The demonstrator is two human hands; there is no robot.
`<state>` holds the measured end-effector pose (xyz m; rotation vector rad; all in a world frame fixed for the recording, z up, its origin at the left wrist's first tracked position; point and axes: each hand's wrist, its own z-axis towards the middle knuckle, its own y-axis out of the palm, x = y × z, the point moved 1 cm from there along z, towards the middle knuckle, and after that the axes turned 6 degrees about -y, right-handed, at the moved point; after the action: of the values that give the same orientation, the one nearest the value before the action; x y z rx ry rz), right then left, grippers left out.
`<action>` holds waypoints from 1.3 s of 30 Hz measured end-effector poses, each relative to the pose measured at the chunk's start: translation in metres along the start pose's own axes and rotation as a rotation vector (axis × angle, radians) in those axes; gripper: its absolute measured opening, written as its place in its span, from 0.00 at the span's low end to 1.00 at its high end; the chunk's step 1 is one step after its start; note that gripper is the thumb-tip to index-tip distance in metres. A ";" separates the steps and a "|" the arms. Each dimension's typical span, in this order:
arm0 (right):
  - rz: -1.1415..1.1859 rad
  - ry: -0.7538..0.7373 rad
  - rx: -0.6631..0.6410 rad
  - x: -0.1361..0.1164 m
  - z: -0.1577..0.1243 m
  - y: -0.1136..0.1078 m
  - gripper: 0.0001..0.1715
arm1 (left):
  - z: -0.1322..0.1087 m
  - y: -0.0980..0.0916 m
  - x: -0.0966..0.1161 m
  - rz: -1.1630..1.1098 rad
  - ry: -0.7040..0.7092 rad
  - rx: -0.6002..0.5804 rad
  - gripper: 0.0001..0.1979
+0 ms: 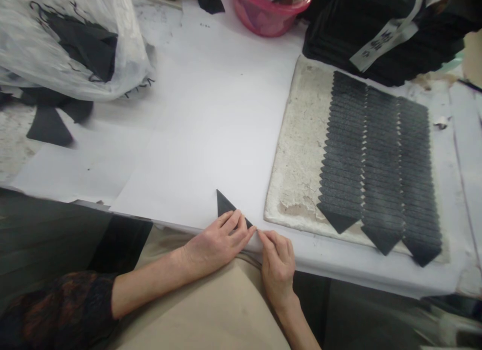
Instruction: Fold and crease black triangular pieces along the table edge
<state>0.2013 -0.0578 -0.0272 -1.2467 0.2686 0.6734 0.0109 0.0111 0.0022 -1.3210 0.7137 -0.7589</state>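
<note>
**Two hands pressing a black fabric triangle at the bench's near edge**

A small black fabric triangle (225,205) is lying at the near edge of the bench (211,114), on the white paper covering it, with one point aiming away from the person. The left hand (216,242) is resting flat across the triangle's lower part, fingers stretched out and close together, pressing it down rather than gripping it; the forearm is coming in from the lower left, with a dark patterned sleeve (56,307) pushed up above it. The right hand (277,264) is sitting just beside the left, at the triangle's right corner, thumb and forefinger drawn together in a pinch at the bench edge; whether they are nipping the fabric or the paper cannot be told. Its wrist is rising from below, over the person's beige lap.

To the right, near the bench's right end, a worn pale board (301,154) is carrying three rows of overlapped black pointed pieces (380,164), laid side by side, each row ending in a point toward the near edge. Behind the board, at the far right corner, a stack of black fabric (357,33) is lying tied with one white labelled strip (387,38). One pink plastic tub (269,11) is standing at the far edge. At the far left corner, one clear plastic bag (75,43) is holding black scraps, and a few loose black offcuts (50,124) are lying just in front of it.
</note>
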 end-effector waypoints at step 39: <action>-0.036 0.259 -0.181 -0.020 0.035 -0.002 0.05 | -0.015 0.018 -0.009 -0.358 -0.143 0.219 0.12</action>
<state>0.1813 -0.0319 -0.0034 -1.5116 0.4045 0.5123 -0.0055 0.0118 -0.0171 -1.3011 0.2712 -0.9875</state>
